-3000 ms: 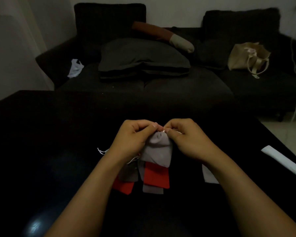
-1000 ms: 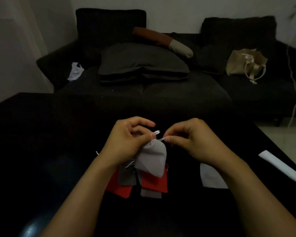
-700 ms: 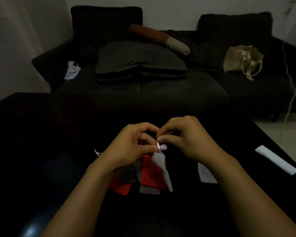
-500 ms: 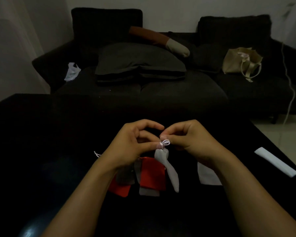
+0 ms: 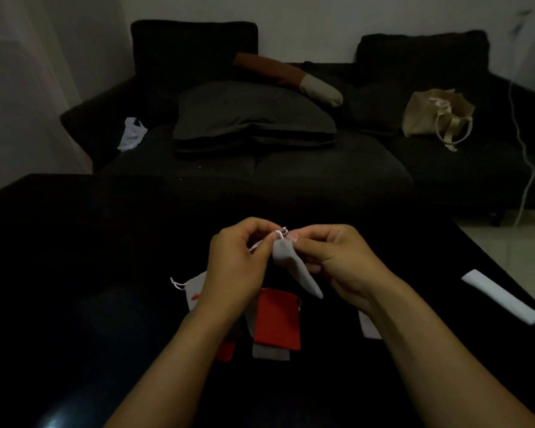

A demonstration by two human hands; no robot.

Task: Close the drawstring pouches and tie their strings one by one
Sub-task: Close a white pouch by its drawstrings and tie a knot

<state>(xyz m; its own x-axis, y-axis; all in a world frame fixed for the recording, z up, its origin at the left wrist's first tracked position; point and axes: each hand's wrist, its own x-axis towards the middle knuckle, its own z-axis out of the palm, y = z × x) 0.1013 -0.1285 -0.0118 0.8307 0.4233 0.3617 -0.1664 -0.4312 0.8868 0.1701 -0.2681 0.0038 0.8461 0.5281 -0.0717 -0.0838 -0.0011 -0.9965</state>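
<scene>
Both hands are raised above the dark table (image 5: 74,273), fingers curled: the left hand (image 5: 238,261) and right hand (image 5: 337,257) each pinch the white string (image 5: 281,233) at the gathered neck of a grey pouch (image 5: 294,267), which hangs between them, tilted down to the right. On the table below lie a red pouch (image 5: 278,319) atop other grey and red ones, partly hidden by the left forearm.

Held above the dark counter (image 5: 74,273): grey pouch (image 5: 294,267), its white string (image 5: 281,233) pinched by left hand (image 5: 235,267) and right hand (image 5: 343,261). Below, red pouch (image 5: 278,319) among other pouches.
</scene>
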